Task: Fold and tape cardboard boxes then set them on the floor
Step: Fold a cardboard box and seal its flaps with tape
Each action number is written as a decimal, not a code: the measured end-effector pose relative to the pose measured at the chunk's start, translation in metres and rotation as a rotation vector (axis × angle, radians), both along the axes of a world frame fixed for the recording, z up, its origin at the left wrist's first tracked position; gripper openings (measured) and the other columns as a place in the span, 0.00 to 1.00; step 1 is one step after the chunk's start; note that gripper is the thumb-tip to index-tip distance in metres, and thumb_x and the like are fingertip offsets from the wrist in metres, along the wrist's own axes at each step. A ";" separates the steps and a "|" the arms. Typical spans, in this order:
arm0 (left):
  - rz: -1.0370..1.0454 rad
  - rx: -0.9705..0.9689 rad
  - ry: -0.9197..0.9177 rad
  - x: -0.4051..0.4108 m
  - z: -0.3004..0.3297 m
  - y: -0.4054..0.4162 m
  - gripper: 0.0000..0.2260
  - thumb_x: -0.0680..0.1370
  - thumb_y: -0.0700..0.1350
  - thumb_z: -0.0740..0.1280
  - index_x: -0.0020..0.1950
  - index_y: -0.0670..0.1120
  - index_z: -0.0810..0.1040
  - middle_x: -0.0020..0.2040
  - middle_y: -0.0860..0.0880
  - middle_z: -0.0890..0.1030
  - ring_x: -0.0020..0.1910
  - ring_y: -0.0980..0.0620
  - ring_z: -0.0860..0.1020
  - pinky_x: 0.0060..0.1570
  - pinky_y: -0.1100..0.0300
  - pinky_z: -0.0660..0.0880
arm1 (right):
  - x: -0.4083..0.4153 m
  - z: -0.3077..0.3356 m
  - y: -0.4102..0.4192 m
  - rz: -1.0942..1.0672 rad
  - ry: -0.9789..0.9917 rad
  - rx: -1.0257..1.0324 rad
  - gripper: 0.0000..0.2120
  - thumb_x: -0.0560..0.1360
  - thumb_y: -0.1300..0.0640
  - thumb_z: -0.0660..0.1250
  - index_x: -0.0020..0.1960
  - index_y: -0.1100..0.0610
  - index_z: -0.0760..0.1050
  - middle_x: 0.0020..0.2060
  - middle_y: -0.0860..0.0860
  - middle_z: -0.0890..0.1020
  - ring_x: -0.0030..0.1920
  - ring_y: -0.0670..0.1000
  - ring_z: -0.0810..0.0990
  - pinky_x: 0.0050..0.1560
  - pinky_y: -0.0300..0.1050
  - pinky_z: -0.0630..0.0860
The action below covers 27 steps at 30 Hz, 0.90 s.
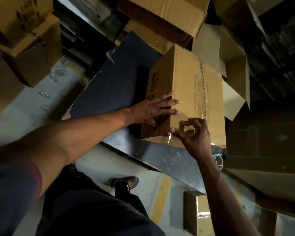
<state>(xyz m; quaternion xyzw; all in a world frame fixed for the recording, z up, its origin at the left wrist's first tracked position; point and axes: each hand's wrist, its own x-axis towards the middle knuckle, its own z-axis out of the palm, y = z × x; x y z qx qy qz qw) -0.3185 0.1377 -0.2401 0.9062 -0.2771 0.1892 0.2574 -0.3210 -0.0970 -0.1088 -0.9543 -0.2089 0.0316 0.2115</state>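
Stacked cartons crowd the dark tabletop point(119, 86). Your box point(186, 92) lies at its near edge. Left hand point(153, 111) braces the box's side, fingers flat, while right hand point(194, 133) pinches the tape point(169, 137) onto its corner.

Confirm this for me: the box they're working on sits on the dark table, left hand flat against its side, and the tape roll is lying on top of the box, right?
Not quite. The head view shows the tape roll beside the box, low at its right corner, not on top. The rest holds: box on the dark table, left hand flat against its side.
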 end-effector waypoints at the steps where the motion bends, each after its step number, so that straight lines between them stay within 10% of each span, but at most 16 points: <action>1: 0.016 0.046 0.003 -0.001 0.002 0.003 0.52 0.69 0.49 0.81 0.83 0.57 0.51 0.85 0.46 0.48 0.84 0.39 0.43 0.57 0.39 0.81 | 0.001 0.001 0.000 0.004 -0.008 -0.001 0.23 0.63 0.39 0.81 0.50 0.51 0.82 0.56 0.47 0.74 0.50 0.29 0.75 0.43 0.21 0.70; 5: 0.006 0.210 -0.007 -0.001 0.011 0.013 0.55 0.69 0.44 0.79 0.85 0.58 0.46 0.86 0.47 0.43 0.83 0.39 0.40 0.50 0.47 0.84 | 0.001 0.010 0.002 0.007 0.031 -0.005 0.25 0.62 0.37 0.81 0.50 0.52 0.81 0.55 0.46 0.73 0.45 0.33 0.78 0.43 0.32 0.78; 10: 0.021 0.312 0.297 -0.011 0.083 0.022 0.40 0.74 0.41 0.71 0.83 0.56 0.58 0.85 0.51 0.55 0.84 0.48 0.48 0.78 0.36 0.57 | -0.018 0.015 -0.022 -0.006 -0.025 0.152 0.16 0.72 0.40 0.76 0.50 0.51 0.83 0.54 0.43 0.78 0.48 0.36 0.80 0.44 0.29 0.75; 14: 0.110 0.092 0.253 -0.017 0.145 0.011 0.27 0.72 0.38 0.67 0.71 0.49 0.79 0.68 0.48 0.81 0.67 0.47 0.79 0.70 0.46 0.72 | -0.047 0.008 -0.085 -0.269 -0.231 0.442 0.05 0.76 0.51 0.76 0.47 0.51 0.83 0.48 0.44 0.83 0.49 0.40 0.82 0.47 0.37 0.78; 19: 0.075 -0.013 0.391 0.009 0.182 -0.064 0.22 0.72 0.48 0.64 0.65 0.55 0.84 0.64 0.54 0.83 0.59 0.56 0.81 0.63 0.60 0.76 | -0.043 -0.036 -0.182 -0.735 -0.149 0.700 0.04 0.76 0.53 0.76 0.43 0.51 0.83 0.36 0.45 0.85 0.41 0.47 0.85 0.44 0.45 0.83; 24: -0.023 -0.041 0.398 0.065 0.185 -0.168 0.10 0.81 0.50 0.71 0.61 0.54 0.86 0.57 0.56 0.86 0.50 0.62 0.81 0.55 0.66 0.77 | -0.013 -0.090 -0.226 -0.702 0.126 0.712 0.16 0.72 0.58 0.79 0.56 0.47 0.80 0.54 0.47 0.85 0.59 0.48 0.83 0.56 0.48 0.82; 27: -0.105 0.024 0.375 0.097 0.172 -0.211 0.09 0.81 0.51 0.70 0.59 0.53 0.86 0.55 0.55 0.86 0.53 0.57 0.82 0.57 0.54 0.80 | 0.010 -0.093 -0.223 -0.626 0.125 0.756 0.25 0.72 0.57 0.79 0.67 0.49 0.78 0.63 0.48 0.80 0.65 0.45 0.77 0.62 0.48 0.78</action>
